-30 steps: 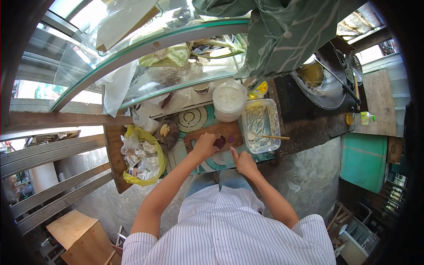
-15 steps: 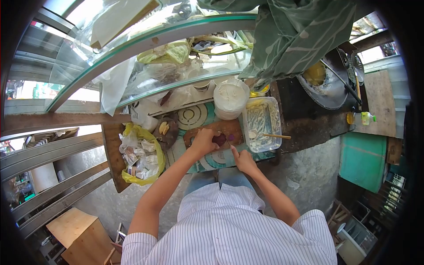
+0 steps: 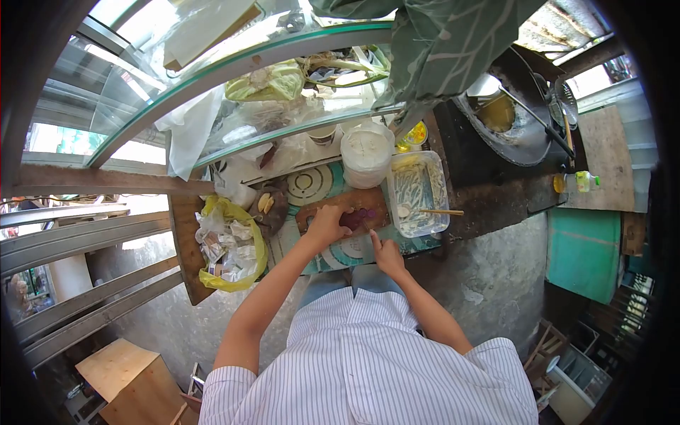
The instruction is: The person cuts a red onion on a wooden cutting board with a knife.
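Fingers curled, my left hand (image 3: 328, 225) holds a dark purple piece of food (image 3: 348, 221) on a brown wooden cutting board (image 3: 315, 212). Small purple bits (image 3: 369, 212) lie on the board beside it. My right hand (image 3: 387, 256) is closed at the board's front edge, around a knife whose blade is barely visible. Right of the board is a clear plastic container (image 3: 419, 195) with pale smears and a wooden stick (image 3: 443, 212) across its rim. A white tub (image 3: 367, 154) stands behind the board.
A yellow bag of wrappers (image 3: 261, 262) lies left, near a dark bag with yellowish pieces (image 3: 266, 203). A glass case (image 3: 234, 145) rises behind. Back right are a wok (image 3: 520, 145), a hanging green cloth (image 3: 453, 53) and a small bottle (image 3: 585, 182).
The view has shifted slightly. More purple bits show on the board, and the knife blade is less visible beside the purple piece. My left hand still holds it.
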Demonstrator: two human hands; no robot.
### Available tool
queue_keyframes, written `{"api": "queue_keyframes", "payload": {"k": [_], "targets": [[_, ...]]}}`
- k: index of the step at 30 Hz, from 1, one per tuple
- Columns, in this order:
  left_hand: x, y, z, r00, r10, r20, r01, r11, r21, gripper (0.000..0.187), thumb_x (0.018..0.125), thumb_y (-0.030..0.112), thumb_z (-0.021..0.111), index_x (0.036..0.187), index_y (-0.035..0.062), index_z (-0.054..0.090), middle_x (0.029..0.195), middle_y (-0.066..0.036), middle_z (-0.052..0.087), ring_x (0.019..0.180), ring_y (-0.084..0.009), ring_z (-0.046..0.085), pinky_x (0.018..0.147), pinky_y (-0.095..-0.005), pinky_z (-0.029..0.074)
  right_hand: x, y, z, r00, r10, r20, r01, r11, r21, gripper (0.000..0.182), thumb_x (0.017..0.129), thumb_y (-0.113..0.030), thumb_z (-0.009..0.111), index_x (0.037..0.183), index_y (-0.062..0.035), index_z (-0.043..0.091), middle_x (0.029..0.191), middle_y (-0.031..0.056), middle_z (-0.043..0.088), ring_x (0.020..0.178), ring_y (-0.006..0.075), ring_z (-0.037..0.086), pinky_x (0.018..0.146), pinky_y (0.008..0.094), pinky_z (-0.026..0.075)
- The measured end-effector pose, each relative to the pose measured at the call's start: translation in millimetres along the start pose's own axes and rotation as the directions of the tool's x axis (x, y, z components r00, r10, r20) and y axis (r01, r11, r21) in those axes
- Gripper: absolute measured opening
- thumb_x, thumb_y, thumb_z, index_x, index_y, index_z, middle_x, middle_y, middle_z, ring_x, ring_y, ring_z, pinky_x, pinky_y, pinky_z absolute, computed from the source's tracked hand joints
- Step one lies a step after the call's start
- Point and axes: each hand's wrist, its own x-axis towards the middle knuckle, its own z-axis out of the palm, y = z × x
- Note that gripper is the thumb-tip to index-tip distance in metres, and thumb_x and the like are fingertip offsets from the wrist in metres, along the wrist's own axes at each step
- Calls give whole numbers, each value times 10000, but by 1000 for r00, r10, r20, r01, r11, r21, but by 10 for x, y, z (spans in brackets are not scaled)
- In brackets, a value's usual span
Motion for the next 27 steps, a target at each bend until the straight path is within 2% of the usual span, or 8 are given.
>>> {"api": "queue_keyframes", "payload": {"k": [5,7,13,16,18,19,21,27], "targets": [[-80,-159,-84,998,12,58,-14,999,37,559,591,143,810,1118,89,631,1018,-142,677,1020,-359,605,996,-653,306,-130,-22,-165,999,-36,-34,38,996,83,785,918,-612,408,658,112,563,661,317,551,732,463,611,657,497,447],[-80,-98,-119,999,-1,38,-6,982,189,568,567,129,828,1096,50,633,1073,-140,647,1004,-327,615,867,-411,476,-231,-43,-264,996,-66,-55,70,995,74,782,919,-607,414,654,117,544,630,312,526,690,440,618,645,488,443],[50,263,2,996,87,-10,-78,931,355,557,613,269,775,1123,114,615,1193,-109,570,1130,-305,530,956,-569,345,-423,91,-461,990,-108,-88,122,978,171,761,940,-576,406,635,113,512,574,281,491,568,407,566,591,479,422],[202,245,202,965,263,20,-230,802,552,465,625,229,748,1052,122,597,1055,-112,620,1025,-298,580,939,-572,347,-502,184,-486,988,-96,-122,118,975,190,745,950,-556,410,631,114,475,530,251,440,487,339,498,557,463,400],[261,266,268,971,231,57,-222,789,572,425,625,196,737,1015,124,583,969,-100,638,973,-296,599,950,-572,326,-545,226,-488,982,-103,-158,139,962,234,705,966,-514,431,598,87,412,493,118,311,519,118,339,482,401,336],[284,286,270,976,197,94,-213,776,593,388,625,163,727,977,126,568,883,-88,657,921,-293,618,961,-571,305,-554,256,-480,982,-104,-160,140,962,233,705,966,-514,431,598,87,412,493,118,311,519,118,339,482,401,336],[354,280,251,977,155,148,-212,800,561,351,642,135,720,965,124,582,834,-89,660,913,-291,626,978,-554,290,-539,300,-463,985,-86,-149,118,968,222,743,949,-561,413,628,107,460,510,217,411,465,258,439,530,451,381],[368,271,254,971,152,182,-209,910,357,306,675,56,678,961,121,590,763,-83,667,850,-284,644,1004,-542,243,-558,319,-426,989,-71,-129,102,964,247,737,949,-558,421,621,101,450,498,183,385,485,178,397,512,432,368]]}}
